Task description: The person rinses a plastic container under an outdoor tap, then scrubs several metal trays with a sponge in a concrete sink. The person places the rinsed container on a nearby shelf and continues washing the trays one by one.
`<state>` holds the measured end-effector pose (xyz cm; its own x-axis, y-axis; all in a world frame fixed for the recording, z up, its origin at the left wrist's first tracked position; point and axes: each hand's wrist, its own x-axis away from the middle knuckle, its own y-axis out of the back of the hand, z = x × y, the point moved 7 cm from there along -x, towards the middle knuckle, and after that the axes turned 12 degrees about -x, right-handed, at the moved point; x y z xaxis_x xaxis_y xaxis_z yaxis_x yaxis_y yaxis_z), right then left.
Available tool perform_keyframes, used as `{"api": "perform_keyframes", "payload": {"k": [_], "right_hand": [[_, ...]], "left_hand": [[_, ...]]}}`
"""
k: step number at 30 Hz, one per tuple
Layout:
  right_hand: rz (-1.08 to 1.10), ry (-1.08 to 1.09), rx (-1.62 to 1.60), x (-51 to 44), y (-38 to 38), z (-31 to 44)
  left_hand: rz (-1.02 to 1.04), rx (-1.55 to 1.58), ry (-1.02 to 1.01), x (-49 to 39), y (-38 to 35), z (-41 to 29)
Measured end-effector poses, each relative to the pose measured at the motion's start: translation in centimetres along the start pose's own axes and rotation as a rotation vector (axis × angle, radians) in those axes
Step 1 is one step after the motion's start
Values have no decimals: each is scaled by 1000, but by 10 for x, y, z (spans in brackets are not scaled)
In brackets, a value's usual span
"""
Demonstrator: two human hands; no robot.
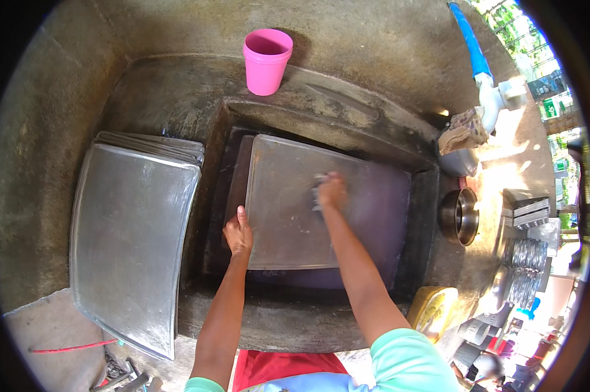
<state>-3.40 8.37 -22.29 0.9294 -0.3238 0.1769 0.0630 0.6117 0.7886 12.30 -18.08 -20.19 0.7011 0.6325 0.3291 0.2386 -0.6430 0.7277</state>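
Note:
A flat metal baking tray [290, 210] lies tilted in a concrete sink [295, 306], its right part dipping into cloudy, purplish water [383, 210]. My left hand [239, 232] grips the tray's left edge, thumb on top. My right hand [332, 192], blurred, presses a greyish scrubbing pad [317, 192] on the tray's upper middle; the pad's material is unclear. Beneath the left edge another dark flat sheet or tray [240, 171] shows in part. Left of the basin, a stack of metal trays [133, 240] rests on the ledge.
A pink plastic cup [267, 63] and a long knife [346, 100] lie along the back ledge. At the right are a white tap pipe [491, 100] with a blue hose [469, 41], a steel bowl [459, 216], a yellow container [432, 311] and stacked metal pans [525, 259].

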Motion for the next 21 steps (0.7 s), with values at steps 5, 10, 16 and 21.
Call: {"api": "perform_keyframes", "payload": {"k": [5,10,16,21], "right_hand": [[43,275,52,16,-7,50],[17,307,-82,-23,-25,77],[221,625,-42,36,-52,122],[337,795,-41,67,-49,125]], "left_hand": [[-14,-6,-21,1,1,-1],[-63,-10,-78,3,0,-7],[-55,-34,-25,2,3,3],[0,-9,-5,0,-1,2]]}}
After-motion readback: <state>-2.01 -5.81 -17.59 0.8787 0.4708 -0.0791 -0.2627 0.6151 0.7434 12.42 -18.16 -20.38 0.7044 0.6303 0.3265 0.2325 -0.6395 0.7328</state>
